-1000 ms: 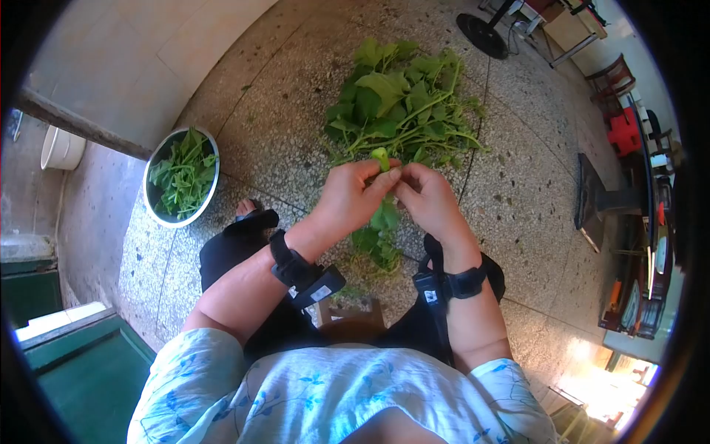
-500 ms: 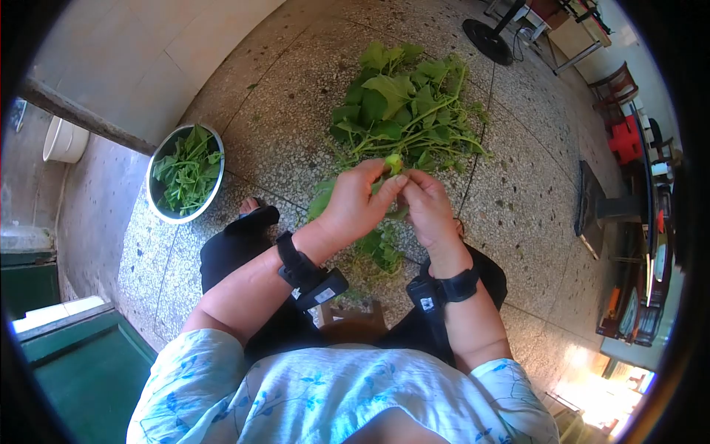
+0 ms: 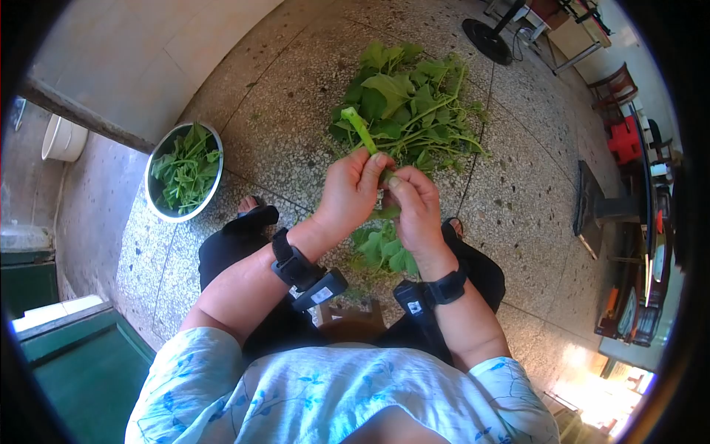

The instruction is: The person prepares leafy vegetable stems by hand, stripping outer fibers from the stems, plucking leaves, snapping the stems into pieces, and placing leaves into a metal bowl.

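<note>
Pinching grn stem (image 3: pixel 361 130) w/ both hands (image 3: pixel 349 183) | bowl (image 3: pixel 176 218): leafy grns (image 3: pixel 186 172) inside | wht bucket (image 3: pixel 63 139): contents unclear

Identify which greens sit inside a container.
The greens in the basin, at the left; the large heap lies on the floor, and the left hand grips the stalk.

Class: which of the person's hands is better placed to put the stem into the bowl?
Probably the left hand: it grips the stem and is nearer the bowl, on the person's left; the right hand is farther away.
</note>
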Demonstrator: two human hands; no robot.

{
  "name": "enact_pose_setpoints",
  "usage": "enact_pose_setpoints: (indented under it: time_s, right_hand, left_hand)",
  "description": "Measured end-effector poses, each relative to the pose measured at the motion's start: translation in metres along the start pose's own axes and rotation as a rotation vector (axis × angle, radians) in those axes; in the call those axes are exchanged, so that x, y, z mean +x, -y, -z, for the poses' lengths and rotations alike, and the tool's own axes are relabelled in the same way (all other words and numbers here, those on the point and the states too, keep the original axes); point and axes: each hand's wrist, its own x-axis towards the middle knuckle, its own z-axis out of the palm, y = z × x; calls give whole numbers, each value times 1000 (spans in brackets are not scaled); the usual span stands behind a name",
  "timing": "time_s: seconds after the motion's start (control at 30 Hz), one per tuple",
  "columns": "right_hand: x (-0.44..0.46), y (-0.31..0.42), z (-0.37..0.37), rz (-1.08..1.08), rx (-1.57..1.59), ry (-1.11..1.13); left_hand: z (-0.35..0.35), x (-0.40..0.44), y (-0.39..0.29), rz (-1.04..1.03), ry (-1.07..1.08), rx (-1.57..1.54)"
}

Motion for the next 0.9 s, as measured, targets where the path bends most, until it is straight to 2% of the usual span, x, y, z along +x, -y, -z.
enact_pose_setpoints:
  time_s: [0.17,0.33,0.4,0.47,0.67,0.9]
  right_hand:
    - [-3,4,2,-30,105,36]
    - [-3,4,5,-66,260,93]
    - [-4,3,-1,-71,306,44]
    - [-4,2,-1,-76,352,-4]
    - [-4,5,3,-135,492,132]
    - [-9,3,11,-161,529,209]
  left_hand:
    - [1,1,-2,30,34,-175]
    - [2,1,-5,-18,21,-169]
    - [4,3,-5,-17,15,-180]
    - [5,5,-3,21,21,-304]
    - [14,8,-6,129,27,-528]
    - [22,12,-12,124,-16,-497]
